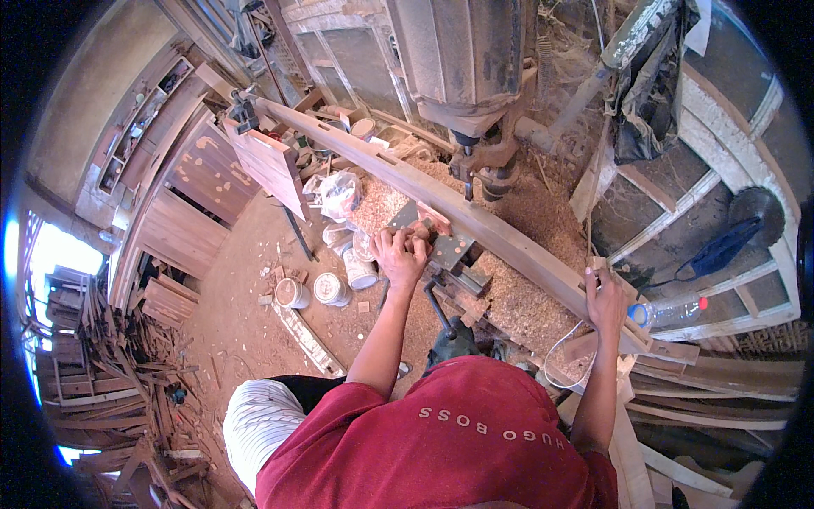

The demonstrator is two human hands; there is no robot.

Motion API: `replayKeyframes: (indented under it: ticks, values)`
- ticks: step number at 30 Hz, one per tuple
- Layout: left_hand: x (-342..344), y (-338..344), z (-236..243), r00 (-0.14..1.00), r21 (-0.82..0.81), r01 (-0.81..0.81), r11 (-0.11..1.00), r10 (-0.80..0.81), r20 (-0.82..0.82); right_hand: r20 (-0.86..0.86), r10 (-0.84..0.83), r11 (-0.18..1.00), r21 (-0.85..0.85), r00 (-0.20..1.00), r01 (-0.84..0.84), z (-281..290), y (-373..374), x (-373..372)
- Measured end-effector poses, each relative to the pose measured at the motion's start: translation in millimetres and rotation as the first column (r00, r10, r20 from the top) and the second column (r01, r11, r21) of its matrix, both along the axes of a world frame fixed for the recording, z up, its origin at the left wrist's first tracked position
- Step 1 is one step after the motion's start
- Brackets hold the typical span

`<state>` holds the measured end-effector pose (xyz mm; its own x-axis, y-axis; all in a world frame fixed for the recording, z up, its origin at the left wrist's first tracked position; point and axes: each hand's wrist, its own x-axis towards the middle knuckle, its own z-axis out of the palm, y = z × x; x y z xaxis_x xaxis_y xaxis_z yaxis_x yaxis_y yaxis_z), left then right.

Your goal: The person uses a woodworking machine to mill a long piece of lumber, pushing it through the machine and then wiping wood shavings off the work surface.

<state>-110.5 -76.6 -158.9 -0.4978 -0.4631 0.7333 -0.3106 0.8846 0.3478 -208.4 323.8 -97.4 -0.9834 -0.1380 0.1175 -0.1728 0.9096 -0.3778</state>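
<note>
Long beam (517, 243) sits under the drill bit (468, 188). Left hand's (402, 256) fingers curl beside the reddish block (436, 220), right hand (606, 301) at beam's right end; can't tell if either's gripping. I'd keep the beam seated firmly, brush shavings (534, 293) off, fingers well away from the bit.
</note>
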Motion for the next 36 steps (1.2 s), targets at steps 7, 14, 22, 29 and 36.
replayKeyframes:
  ticks: [7, 14, 22, 29, 36]
  values:
    - [-1, 0, 0, 1.0, -0.007, 0.009, 1.0, -0.009, -0.026, -0.007, 0.01, 1.0, 0.016, 1.0, -0.01, -3, 2, -2]
    - [-1, 0, 2, 1.0, -0.017, 0.002, 1.0, -0.003, -0.019, 0.004, 0.003, 1.0, 0.014, 1.0, -0.003, -3, 1, -2]
    - [-1, 0, 0, 1.0, -0.025, 0.002, 1.0, -0.002, -0.024, -0.028, -0.001, 0.999, 0.035, 1.0, 0.002, 1, -1, 0]
    - [-2, 1, 1, 0.999, -0.025, 0.007, 1.0, -0.008, -0.043, -0.022, 0.003, 0.999, 0.039, 1.0, -0.002, -5, 2, -2]
    - [-2, 2, 3, 0.999, -0.004, 0.018, 1.0, -0.018, -0.048, -0.063, 0.011, 1.0, -0.003, 0.998, -0.011, -8, 3, -3]
